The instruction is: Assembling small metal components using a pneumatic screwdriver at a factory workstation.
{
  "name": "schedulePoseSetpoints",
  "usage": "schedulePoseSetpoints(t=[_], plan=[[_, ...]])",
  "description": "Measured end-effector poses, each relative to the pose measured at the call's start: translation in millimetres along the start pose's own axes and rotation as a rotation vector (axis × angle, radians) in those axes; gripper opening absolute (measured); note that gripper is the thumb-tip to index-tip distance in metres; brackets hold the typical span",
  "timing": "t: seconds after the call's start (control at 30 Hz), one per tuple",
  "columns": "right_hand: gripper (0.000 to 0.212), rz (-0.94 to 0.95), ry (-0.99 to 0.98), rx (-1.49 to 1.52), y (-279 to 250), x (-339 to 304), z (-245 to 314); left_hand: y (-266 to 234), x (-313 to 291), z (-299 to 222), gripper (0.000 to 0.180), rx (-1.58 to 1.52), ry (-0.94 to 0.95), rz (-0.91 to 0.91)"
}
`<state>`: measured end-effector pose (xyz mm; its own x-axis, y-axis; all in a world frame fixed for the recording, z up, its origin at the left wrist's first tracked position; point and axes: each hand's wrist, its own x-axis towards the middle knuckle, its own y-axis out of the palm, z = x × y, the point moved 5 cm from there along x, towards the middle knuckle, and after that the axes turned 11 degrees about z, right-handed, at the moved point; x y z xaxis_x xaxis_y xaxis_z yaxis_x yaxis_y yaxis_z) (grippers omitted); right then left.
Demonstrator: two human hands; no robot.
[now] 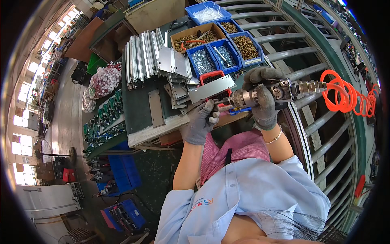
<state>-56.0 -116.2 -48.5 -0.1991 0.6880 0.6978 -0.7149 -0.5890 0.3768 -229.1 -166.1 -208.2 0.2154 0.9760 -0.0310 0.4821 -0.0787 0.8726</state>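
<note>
Bench (138, 105) at left carries metal plates (142, 57). Left hand (201, 122) (gloved), grip pinched at the tool's bit end. Right hand (262, 99) wrapped shut around pneumatic screwdriver (260, 95), held over the bench edge; orange coiled hose (349, 95) trails right.

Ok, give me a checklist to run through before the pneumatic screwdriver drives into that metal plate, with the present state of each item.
1. Right hand gripping the pneumatic screwdriver: ok, gloved fingers wrap its body.
2. Left hand steadying the bit end: ok, fingertips sit at the tip.
3. Bit seated on a screw: cannot tell, the glove hides the tip.
4. Metal plate under the tip: ok, it lies on the red bin just ahead of the bit.
5. Orange coiled air hose connected: ok, it runs to the tool's rear fitting.
6. Screws within reach: ok, blue bins hold fasteners behind the plate.
</note>
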Motion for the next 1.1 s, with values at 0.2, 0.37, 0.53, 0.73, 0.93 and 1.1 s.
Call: schedulePoseSetpoints(t=[0.2, 0.37, 0.53, 0.73, 0.93, 1.1], plan=[[0.031, -0.097, -0.011, -0.045, -15.1, 6.8, -7.6, 23.2, 14.6, -15.4, 0.027, 0.427, 0.042, -0.041], [0.022, -0.161, -0.062, -0.275, -32.0, 38.4, -21.8, 46.9, 42.5, -45.8, 0.019, 1.503, 0.330, -0.195], [0.013, -0.071, 0.143, -0.320, -37.2, 53.6, -78.2, 20.2, 80.5, -50.5, 0.022, 1.959, 0.109, -0.296], [0.018, 0.063, 0.229, -0.318, -26.9, 50.0, -104.2, 3.4, 58.0, -67.2, 0.024, 1.894, 0.174, -0.374], [0.018, 0.075, 0.166, -0.383, -26.8, 50.9, -102.6, -25.8, -16.5, -86.3, 0.028, 1.756, 0.055, -0.787], [0.017, 0.092, 0.244, -0.257, 3.0, 47.4, -103.9, -77.4, -9.9, -64.5, 0.031, 1.258, 0.152, -0.569]])
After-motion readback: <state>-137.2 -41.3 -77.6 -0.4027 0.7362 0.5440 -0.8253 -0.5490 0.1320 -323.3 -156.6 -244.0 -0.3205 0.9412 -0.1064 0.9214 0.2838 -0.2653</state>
